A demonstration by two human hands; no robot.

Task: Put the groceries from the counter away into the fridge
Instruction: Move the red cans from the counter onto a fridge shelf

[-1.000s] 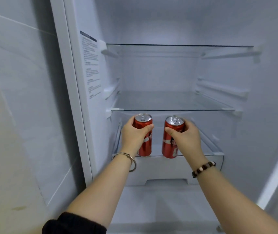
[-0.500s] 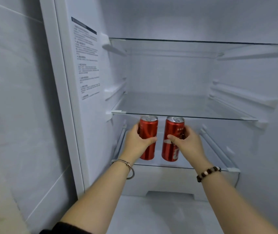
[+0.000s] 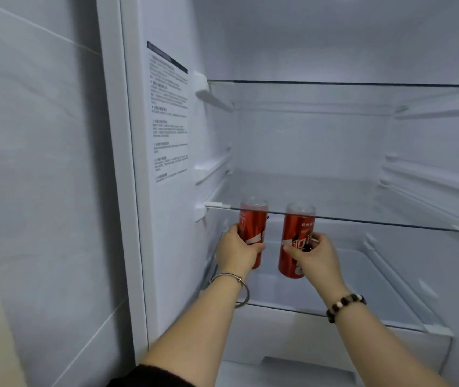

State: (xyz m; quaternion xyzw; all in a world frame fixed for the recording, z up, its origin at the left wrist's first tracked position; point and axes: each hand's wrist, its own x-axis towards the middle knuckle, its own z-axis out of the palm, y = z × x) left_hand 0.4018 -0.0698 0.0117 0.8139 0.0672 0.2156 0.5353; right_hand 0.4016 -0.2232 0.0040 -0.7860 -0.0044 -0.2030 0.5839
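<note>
Both hands inside the fridge (image 3: 166,247), each w/ a red can. Left hand (image 3: 236,254) has fingers clamped round the left can (image 3: 252,230); right hand (image 3: 316,258) has fingers clamped round the right can (image 3: 295,241). Cans upright, side by side, apart, over the bottom shelf (image 3: 362,275) near its left edge; can't tell if they touch it. Can tops sit behind the front edge of the middle shelf (image 3: 362,219). Bracelet on each wrist.
</note>
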